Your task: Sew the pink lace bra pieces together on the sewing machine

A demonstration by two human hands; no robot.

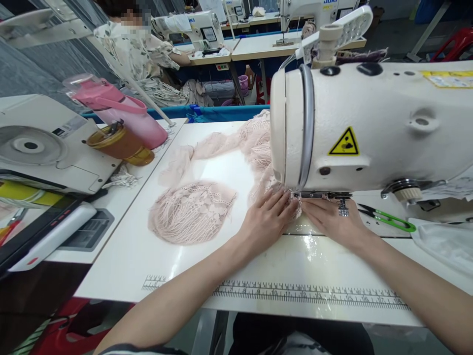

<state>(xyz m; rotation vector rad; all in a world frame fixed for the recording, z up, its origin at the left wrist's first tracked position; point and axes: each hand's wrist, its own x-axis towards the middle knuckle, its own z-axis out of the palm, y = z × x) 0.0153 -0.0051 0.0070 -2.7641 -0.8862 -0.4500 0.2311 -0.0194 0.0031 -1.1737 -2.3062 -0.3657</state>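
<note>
Pale pink lace fabric (258,143) runs along the table and in under the sewing machine head (369,128). My left hand (266,212) presses and holds the lace just left of the needle area, fingers close together. From the other side, my right hand (332,219) reaches in with fingers together at the same bit of lace; its fingertips are partly hidden by the machine's lower parts. A separate rounded lace piece (192,212) lies flat on the table to the left. Green-handled thread snips (388,218) rest right of my right hand.
A printed ruler (295,293) runs along the table's front edge. To the left stand an amber cup (121,143), a pink bottle (125,111) and another white machine (48,143). White cloth (443,241) lies at right. A person (136,54) sits beyond, near other machines.
</note>
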